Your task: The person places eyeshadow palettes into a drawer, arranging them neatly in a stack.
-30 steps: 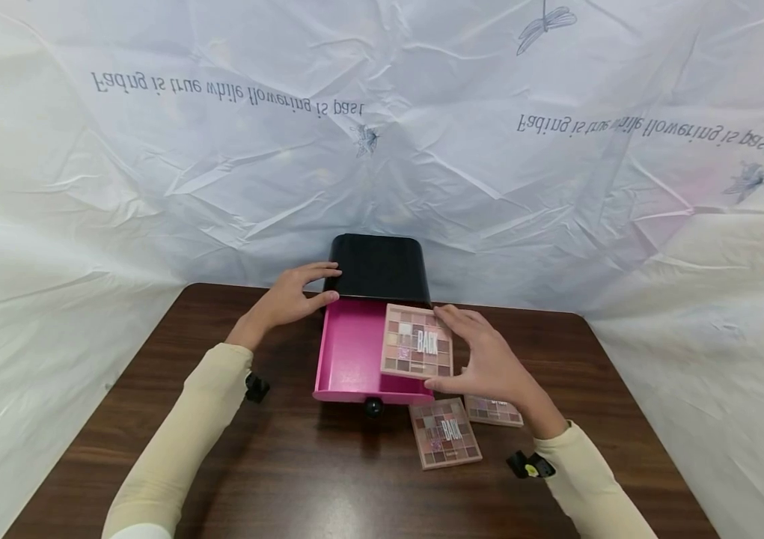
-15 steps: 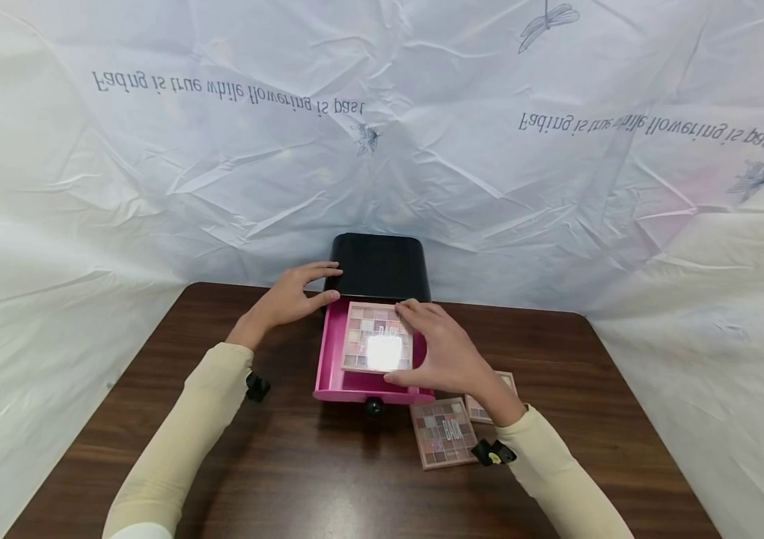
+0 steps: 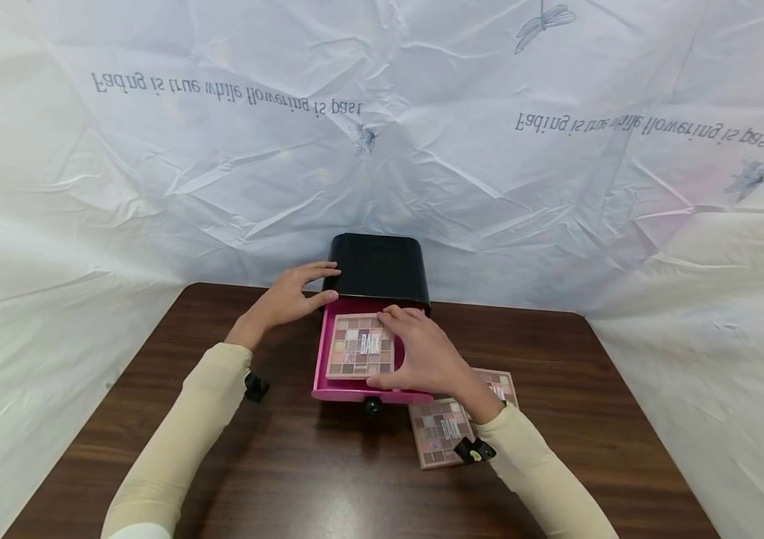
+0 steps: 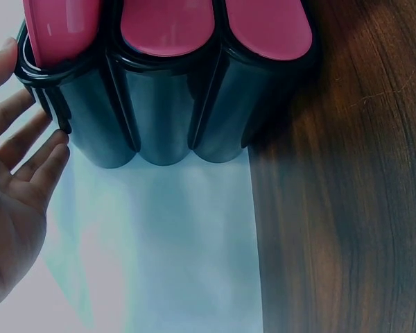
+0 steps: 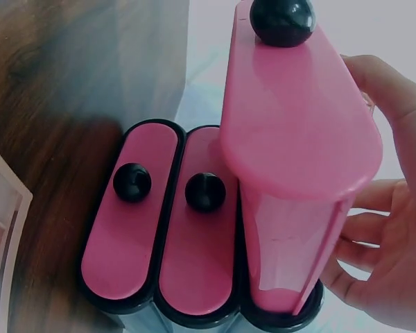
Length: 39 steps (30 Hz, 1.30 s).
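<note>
An eyeshadow palette (image 3: 356,348) with rows of small colour squares and the word BACK lies flat within the pulled-out pink drawer (image 3: 341,394), toward its left side. My right hand (image 3: 425,358) grips its right part, thumb at the near edge and fingers at the far edge. The left hand (image 3: 290,294) rests against the left side of the black drawer cabinet (image 3: 378,266), its fingers fairly straight. Seen from the left wrist, that hand (image 4: 21,173) touches the top tier's side. In the right wrist view, the drawer front (image 5: 298,125) hides the palette.
Two more palettes lie on the brown table (image 3: 254,464) right of the drawer: a nearer palette (image 3: 432,434) and a farther palette (image 3: 499,383), both partly covered by the right arm. Two lower drawers (image 5: 132,243) are closed. A white printed sheet (image 3: 220,172) hangs behind.
My right hand has carried the palette leftward from the drawer's right side and lowered it into the drawer. The left hand has stayed on the cabinet.
</note>
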Available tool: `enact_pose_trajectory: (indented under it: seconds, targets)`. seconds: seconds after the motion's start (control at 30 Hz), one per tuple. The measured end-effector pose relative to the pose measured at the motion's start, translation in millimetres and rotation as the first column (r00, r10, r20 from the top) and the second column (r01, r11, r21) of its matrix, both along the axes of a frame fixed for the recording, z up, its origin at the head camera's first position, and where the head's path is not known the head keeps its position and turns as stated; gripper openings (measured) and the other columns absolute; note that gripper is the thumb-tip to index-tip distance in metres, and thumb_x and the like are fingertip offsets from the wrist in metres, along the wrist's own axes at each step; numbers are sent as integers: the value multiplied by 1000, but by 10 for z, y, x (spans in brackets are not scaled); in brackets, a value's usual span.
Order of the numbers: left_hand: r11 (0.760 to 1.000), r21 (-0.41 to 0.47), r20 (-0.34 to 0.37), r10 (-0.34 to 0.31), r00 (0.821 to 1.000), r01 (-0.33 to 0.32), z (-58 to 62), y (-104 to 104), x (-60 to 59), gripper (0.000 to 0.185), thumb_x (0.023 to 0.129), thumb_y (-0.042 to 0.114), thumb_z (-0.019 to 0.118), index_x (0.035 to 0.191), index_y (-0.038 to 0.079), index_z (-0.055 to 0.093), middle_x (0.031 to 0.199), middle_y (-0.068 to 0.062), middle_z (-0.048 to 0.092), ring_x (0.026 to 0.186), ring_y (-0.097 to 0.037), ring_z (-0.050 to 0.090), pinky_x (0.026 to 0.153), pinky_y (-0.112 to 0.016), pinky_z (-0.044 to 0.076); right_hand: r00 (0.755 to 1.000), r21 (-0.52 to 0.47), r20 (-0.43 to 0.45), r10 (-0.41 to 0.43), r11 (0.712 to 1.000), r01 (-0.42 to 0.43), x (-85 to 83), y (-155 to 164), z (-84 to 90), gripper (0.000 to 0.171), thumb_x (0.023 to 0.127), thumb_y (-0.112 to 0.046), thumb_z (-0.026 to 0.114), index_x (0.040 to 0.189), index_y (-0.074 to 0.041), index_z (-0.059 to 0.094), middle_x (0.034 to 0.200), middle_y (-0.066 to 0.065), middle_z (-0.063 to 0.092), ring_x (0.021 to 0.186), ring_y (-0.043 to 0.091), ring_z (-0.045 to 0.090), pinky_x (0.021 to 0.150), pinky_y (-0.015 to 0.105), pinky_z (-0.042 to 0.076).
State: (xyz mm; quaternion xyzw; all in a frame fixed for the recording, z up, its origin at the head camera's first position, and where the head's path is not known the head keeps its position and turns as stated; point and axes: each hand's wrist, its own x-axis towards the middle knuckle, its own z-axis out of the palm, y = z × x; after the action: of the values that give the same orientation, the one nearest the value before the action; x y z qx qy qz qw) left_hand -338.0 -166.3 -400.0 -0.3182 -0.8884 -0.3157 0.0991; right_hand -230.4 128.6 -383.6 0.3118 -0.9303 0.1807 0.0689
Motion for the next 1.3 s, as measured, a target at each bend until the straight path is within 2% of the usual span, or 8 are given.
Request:
enact_pose_trajectory:
  seconds: [0.5, 0.93, 1.13, 1.3]
  targets:
    - [1000, 5, 15, 0, 1000, 0, -6, -3, 13, 56, 99, 44, 66, 146, 14, 58, 156, -7, 48, 145, -31, 43, 114, -56, 39, 1000, 38, 12, 11, 999, -11, -43, -95, -47, 103, 71, -69, 80, 151, -10, 52, 155, 11, 48, 139, 30, 44, 112, 56, 41]
    - [1000, 2, 12, 2, 1000, -2, 14, 3, 17, 57, 99, 44, 66, 146, 13, 58, 156, -8, 48, 145, -31, 43, 116, -56, 36, 999, 119, 43, -29, 993, 23, -13, -127, -16, 106, 72, -71, 78, 155, -12, 47, 161, 12, 41, 147, 34, 38, 116, 58, 35]
    - [1000, 11, 16, -6, 1000, 6, 18, -5, 25, 56, 99, 43, 66, 146, 13, 58, 156, -7, 49, 145, -31, 42, 115, -56, 36, 1000, 176, -21, -13, 984, 16, -30, -132, -22, 104, 72, -74, 77, 151, -11, 53, 155, 11, 49, 139, 30, 45, 114, 54, 40]
    - [1000, 10, 16, -9, 1000, 9, 19, -7, 23, 56, 100, 44, 66, 147, 14, 58, 156, -7, 48, 146, -31, 41, 115, -56, 36, 998, 109, -61, -6, 994, 13, -33, -94, 0, 99, 74, -72, 78, 147, -10, 56, 147, 9, 58, 132, 27, 50, 109, 51, 46]
